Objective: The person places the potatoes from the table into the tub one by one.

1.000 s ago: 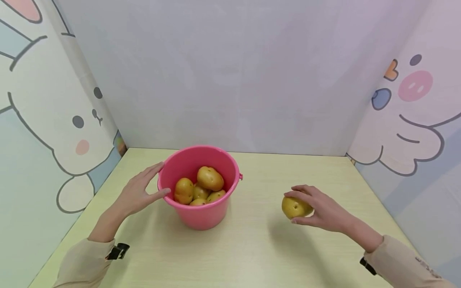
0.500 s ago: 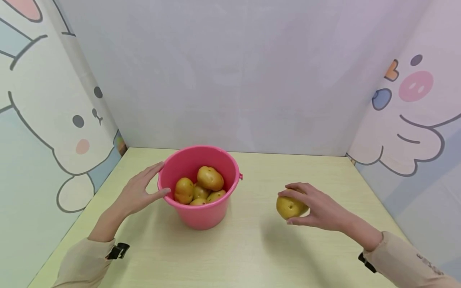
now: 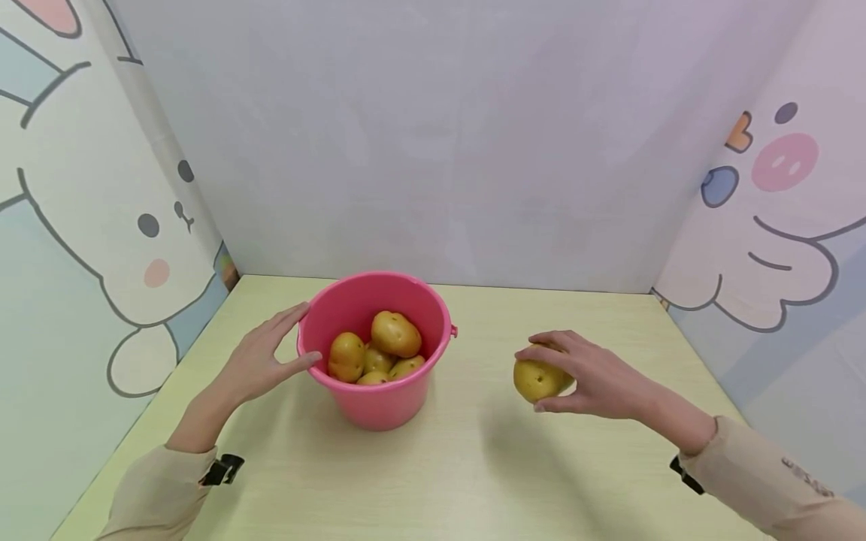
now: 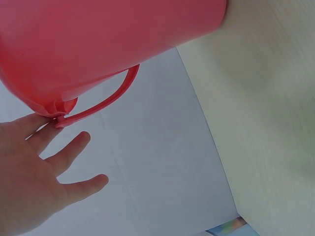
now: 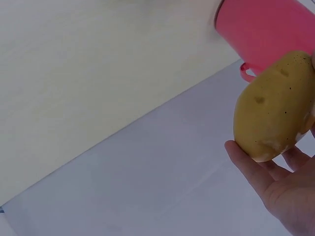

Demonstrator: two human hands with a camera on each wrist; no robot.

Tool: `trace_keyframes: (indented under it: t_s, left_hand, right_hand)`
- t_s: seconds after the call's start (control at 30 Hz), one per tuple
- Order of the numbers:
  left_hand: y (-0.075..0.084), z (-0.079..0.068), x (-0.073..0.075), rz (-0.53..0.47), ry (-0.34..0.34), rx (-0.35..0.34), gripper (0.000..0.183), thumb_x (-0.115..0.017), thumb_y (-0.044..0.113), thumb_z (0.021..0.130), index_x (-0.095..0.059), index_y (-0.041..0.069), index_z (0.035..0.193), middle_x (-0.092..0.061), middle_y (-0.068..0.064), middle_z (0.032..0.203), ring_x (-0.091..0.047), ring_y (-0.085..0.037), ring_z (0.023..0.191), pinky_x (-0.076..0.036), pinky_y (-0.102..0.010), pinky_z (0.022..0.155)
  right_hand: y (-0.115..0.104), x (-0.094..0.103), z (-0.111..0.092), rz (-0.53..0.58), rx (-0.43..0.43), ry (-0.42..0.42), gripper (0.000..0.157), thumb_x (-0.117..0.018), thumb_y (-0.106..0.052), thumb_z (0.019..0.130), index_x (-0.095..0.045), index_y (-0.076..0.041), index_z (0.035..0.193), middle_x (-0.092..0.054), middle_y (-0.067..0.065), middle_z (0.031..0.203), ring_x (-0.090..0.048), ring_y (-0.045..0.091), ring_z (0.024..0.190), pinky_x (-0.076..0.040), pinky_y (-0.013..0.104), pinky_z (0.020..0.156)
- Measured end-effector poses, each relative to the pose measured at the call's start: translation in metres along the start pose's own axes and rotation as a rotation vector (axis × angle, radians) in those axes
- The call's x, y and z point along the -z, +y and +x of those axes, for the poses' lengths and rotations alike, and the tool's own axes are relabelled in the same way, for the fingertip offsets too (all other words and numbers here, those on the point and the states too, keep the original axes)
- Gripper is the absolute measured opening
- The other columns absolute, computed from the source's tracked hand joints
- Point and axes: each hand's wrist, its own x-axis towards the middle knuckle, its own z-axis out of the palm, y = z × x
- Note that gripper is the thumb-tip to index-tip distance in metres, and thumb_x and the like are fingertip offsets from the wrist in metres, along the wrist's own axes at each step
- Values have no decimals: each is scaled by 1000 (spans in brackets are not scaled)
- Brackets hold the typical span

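Note:
A pink bucket stands upright on the table, holding several yellow-brown potatoes. At its left side, my left hand touches the rim with fairly straight, spread fingers. In the left wrist view, fingertips of that left hand meet the rim beside the joint of the pink handle. To the right of the bucket, my right hand grips another potato between thumb and fingers, above the tabletop. The right wrist view shows this potato large, with part of the bucket behind it.
The pale wooden table is bounded at the back by a grey-white cloth wall. Side panels carry cartoon prints: a rabbit on the left and a pig-nosed figure on the right.
My right hand has moved a little to the left, toward the bucket, carrying the potato. My left hand and the bucket have stayed in place.

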Motion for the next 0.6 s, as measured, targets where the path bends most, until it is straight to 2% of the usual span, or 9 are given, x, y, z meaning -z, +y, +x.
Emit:
trace_keyframes:
  t_s: [0.6]
  left_hand:
    - [-1, 1, 0, 3, 0, -6, 78, -63, 43, 77, -28, 10, 138, -34, -16, 135, -32, -37, 118, -34, -63, 82]
  right_hand:
    - [-3, 32, 26, -65, 24, 5, 56, -68, -48, 71, -52, -24, 119, -47, 5, 118, -43, 23, 105, -47, 36, 70]
